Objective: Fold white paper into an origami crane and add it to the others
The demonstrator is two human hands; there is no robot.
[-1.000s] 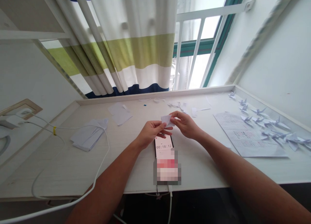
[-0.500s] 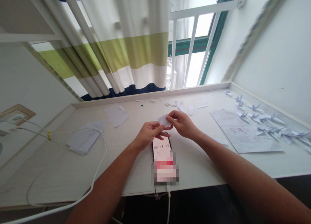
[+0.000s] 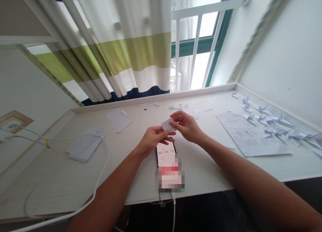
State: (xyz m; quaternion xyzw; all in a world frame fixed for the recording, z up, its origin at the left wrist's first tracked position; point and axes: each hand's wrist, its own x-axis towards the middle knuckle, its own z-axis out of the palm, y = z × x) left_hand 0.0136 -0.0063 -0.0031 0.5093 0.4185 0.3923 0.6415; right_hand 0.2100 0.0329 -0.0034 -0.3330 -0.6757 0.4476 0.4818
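At the worktop's left edge a white cable (image 3: 100,178) loops over the near edge, with a stack of paper sheets (image 3: 85,146) lying inside its curve and a few loose sheets (image 3: 118,121) further back toward the far edge. None of these has shifted over the last second.

In the middle, the left hand (image 3: 151,141) has its thumb and fingers closed on the lower left side of the small folded paper (image 3: 168,125). The paper is held in the air, clear of the worktop, just above the far end of the phone (image 3: 166,151). The right hand (image 3: 187,127) pinches its upper right corner between thumb and fingertips.

Both grips match those of a second ago, and the phone's timer reads the same. Only the view has drifted a little, so the paper looks to be at the same stage, pressed rather than turned.

To the right a printed sheet (image 3: 251,136) lies flat, and beyond it the paper cranes (image 3: 276,124) stand in a row along the right edge toward the far right corner, as before
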